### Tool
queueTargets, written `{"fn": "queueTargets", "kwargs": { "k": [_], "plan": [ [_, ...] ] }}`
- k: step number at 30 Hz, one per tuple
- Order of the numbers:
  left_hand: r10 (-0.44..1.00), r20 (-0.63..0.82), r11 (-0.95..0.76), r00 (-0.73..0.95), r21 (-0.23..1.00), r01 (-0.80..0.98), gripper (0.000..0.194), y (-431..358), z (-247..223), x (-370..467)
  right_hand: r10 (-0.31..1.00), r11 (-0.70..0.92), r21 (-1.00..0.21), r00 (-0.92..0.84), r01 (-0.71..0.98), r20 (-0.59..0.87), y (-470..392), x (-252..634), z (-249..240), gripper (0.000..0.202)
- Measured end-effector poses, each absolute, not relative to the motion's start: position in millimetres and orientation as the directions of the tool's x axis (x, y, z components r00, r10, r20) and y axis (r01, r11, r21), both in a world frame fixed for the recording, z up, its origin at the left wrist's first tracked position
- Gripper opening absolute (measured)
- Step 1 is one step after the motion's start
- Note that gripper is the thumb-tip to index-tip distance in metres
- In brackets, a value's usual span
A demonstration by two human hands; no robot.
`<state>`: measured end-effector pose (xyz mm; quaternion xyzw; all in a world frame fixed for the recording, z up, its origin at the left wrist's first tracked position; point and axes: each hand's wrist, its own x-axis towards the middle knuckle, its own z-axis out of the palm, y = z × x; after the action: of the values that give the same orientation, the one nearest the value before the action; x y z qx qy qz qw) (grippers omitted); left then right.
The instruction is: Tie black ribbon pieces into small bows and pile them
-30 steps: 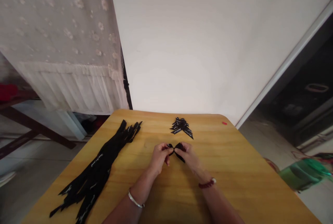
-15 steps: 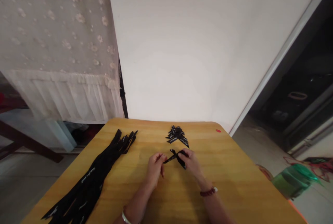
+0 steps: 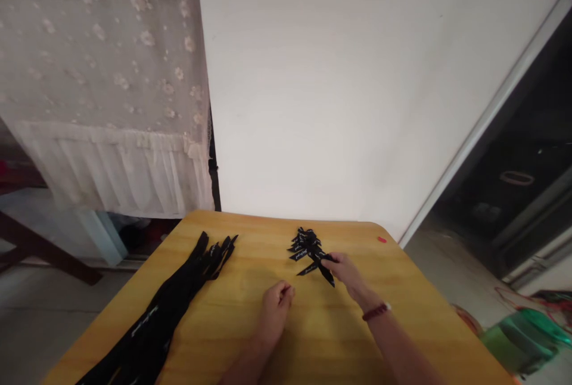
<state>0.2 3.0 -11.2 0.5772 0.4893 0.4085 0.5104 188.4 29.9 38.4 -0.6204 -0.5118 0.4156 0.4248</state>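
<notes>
My right hand (image 3: 342, 270) pinches a black ribbon bow (image 3: 324, 267) printed with white script, its two tails pointing down toward me. This bow lies against a small pile of similar black bows (image 3: 305, 239) near the far edge of the table. Lower and to the left, my left hand (image 3: 277, 300) hovers over the wood with its fingers curled closed and nothing seen in them. A long bundle of black ribbon strips (image 3: 174, 289) with white lettering stretches along the table's left side.
The wooden table (image 3: 250, 254) meets a white panel (image 3: 313, 105) at its far edge. A small red piece (image 3: 381, 239) lies at the far right corner. Beyond the right edge, a green translucent container (image 3: 522, 340) stands on the floor. A lace curtain (image 3: 111, 87) hangs at left.
My left hand has let go of the ribbon tail and drawn slightly down. My right hand has carried the bow to the pile's near side. The view has shifted slightly.
</notes>
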Motion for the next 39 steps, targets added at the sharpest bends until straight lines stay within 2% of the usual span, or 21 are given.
{"fn": "queueTargets", "kwargs": {
  "k": [2, 6, 16, 22, 33, 39],
  "plan": [
    [0.976, 0.002, -0.043, 0.216, 0.982, 0.186, 0.024, 3.0, -10.7, -0.3, 0.989, -0.138, -0.923, 0.105, 0.36, -0.107, 40.8, 189.4, 38.2, 0.017],
    [0.971, 0.043, -0.102, 0.236, 0.965, 0.243, 0.025, 3.2, -9.6, -0.9, 0.989, -0.145, -0.905, 0.095, 0.399, -0.117, 61.5, 190.6, 35.6, 0.017],
    [0.962, 0.005, -0.097, 0.274, 0.942, 0.321, 0.024, 5.1, -5.4, -1.4, 0.983, -0.183, -0.859, 0.096, 0.478, -0.156, 91.1, 190.3, 28.6, 0.018],
    [0.962, 0.011, -0.101, 0.274, 0.943, 0.317, 0.024, 4.7, -4.1, -0.9, 0.982, -0.184, -0.816, 0.127, 0.548, -0.137, 98.3, 189.9, 18.9, 0.012],
    [0.961, 0.002, -0.09, 0.276, 0.947, 0.307, 0.023, 6.1, -9.1, 0.6, 0.981, -0.175, -0.698, 0.179, 0.694, -0.068, 103.1, 192.0, 9.5, 0.012],
    [0.961, 0.001, -0.088, 0.278, 0.95, 0.301, 0.023, 6.9, -8.9, 0.5, 0.972, -0.176, -0.62, 0.234, 0.765, 0.013, 97.0, 191.8, 23.6, 0.014]
  ]
}}
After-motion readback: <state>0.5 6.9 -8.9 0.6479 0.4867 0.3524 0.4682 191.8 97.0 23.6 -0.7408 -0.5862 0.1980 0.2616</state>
